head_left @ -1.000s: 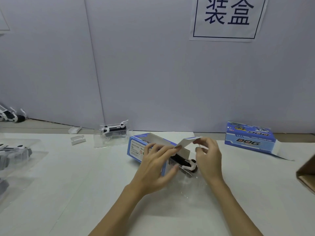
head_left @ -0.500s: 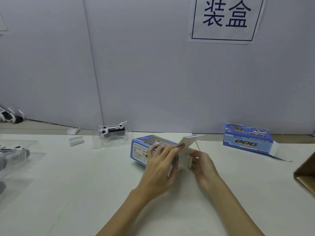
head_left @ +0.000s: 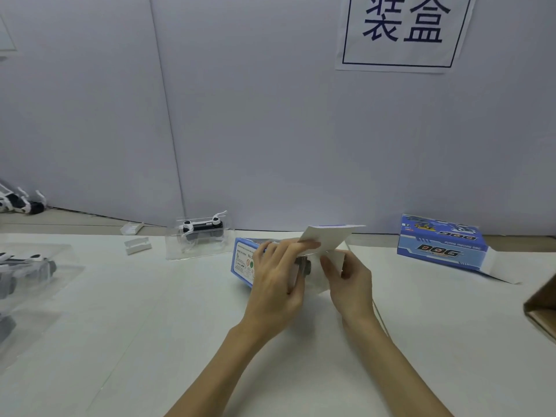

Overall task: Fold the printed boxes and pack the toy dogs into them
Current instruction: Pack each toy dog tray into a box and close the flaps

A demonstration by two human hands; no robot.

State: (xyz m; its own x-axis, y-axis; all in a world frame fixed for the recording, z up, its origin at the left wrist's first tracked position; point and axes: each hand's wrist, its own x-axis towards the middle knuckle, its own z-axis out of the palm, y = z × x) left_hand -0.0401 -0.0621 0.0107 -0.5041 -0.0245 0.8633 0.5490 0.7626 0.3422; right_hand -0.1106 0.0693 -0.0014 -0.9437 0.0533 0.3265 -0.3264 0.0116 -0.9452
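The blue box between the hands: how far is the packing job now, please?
Done, it seems: a second blue box lies at the right, one flap still out. In hand: the left hand holds the blue box; the right hand works its open end flap, something dark showing inside. Left: a toy dog in clear packaging behind, more toys at the left edge.

Your left hand [head_left: 278,284] hides most of the blue printed cardboard box [head_left: 242,261]; only a dark sliver of the toy inside [head_left: 304,266] shows. The brown cardboard carton [head_left: 541,308] is cut off at right, the grey toys in clear plastic trays [head_left: 21,272] at left
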